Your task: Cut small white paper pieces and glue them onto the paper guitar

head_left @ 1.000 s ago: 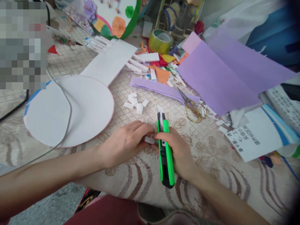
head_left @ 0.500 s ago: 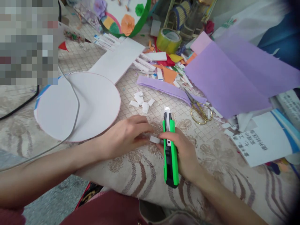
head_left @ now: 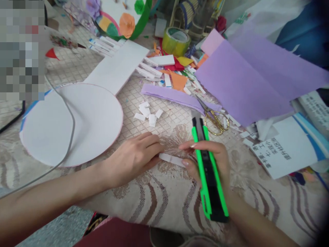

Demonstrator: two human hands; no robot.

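Seemingly partway: on the counter (head_left: 246, 187), the green cutter (head_left: 211, 180) is gripped by the right hand (head_left: 223, 160), thumb against a white strip (head_left: 171, 159). Strip, apparently left uncut, is pinched by the left hand (head_left: 136, 153). Small white pieces (head_left: 152, 120), seemingly done, are scattered beyond.

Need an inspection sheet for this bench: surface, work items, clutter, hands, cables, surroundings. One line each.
Surface: patterned tablecloth.
Work items: white strip between the hands; green utility knife, blade end pointing away from the person; small white pieces beyond.
Clutter: gold-handled scissors, tape roll, purple sheets, coloured scraps.
Left hand: at strip's left end; grip unclear.
Right hand: holds knife, thumb at strip's right end.
Cables: grey cable across white oval board; black cable at left.
Surroundings: plastic bag upper right; upper left pixelated.
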